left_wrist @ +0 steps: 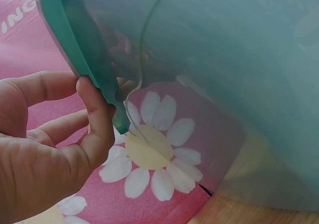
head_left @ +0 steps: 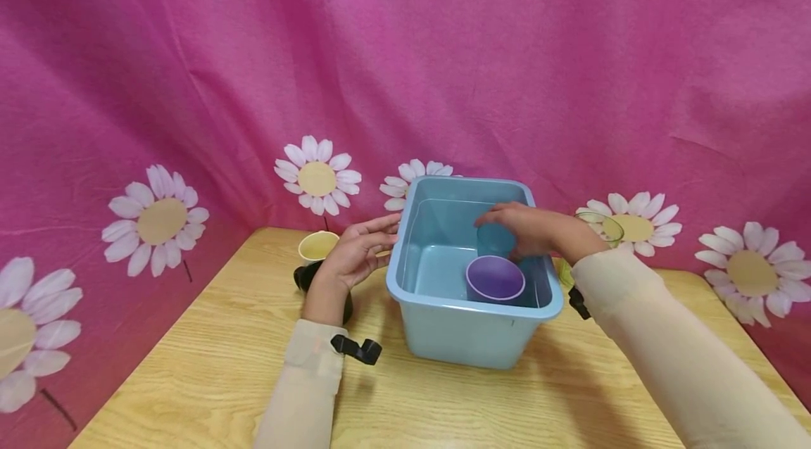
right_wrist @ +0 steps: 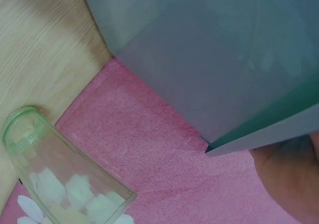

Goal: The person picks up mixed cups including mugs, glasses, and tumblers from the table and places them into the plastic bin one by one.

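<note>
Tub [head_left: 456, 333] in blue plastic sits on the bench [head_left: 405, 410], purple cup [head_left: 495, 280] at its near end — left hand [head_left: 359, 252] resting against it, fingers fairly straight. Deeper in, right hand [head_left: 531, 228] grips a blue cup [head_left: 495, 242]. Mid-placing or mid-lifting, I can't tell — next move probably calls for dodging the purple one. Green tumbler [right_wrist: 67, 167] stands outside, right.

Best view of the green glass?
Right wrist: most of the green glass shows, nothing in front, though the bottom frame edge crops it. Head shows it partly hidden behind the right arm; left wrist doesn't show it.
</note>
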### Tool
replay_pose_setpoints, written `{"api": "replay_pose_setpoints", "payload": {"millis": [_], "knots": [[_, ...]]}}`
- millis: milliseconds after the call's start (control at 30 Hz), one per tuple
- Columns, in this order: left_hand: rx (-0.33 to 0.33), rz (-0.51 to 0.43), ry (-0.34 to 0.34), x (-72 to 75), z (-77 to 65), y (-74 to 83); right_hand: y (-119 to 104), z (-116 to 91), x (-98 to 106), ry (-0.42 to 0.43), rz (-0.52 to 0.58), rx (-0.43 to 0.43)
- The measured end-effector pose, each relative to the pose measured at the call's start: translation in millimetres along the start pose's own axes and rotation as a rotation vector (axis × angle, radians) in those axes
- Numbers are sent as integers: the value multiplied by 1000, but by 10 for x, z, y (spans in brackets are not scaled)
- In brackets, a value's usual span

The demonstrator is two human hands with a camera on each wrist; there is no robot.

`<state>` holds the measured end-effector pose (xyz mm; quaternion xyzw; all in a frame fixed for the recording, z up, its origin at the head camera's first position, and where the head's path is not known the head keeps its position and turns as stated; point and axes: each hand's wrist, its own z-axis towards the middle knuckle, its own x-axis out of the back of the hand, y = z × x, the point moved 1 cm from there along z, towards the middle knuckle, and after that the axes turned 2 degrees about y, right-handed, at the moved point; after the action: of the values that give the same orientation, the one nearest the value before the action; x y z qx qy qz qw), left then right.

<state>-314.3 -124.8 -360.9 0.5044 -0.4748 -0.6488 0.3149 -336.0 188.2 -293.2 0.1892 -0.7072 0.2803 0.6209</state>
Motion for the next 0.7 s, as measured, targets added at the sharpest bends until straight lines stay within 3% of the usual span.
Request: {"api": "replay_pose_setpoints", "payload": {"millis": [700], "knots": [[3,-7,-1,-19,-24,25,-22,63,-44,-67,-53,-18]]}}
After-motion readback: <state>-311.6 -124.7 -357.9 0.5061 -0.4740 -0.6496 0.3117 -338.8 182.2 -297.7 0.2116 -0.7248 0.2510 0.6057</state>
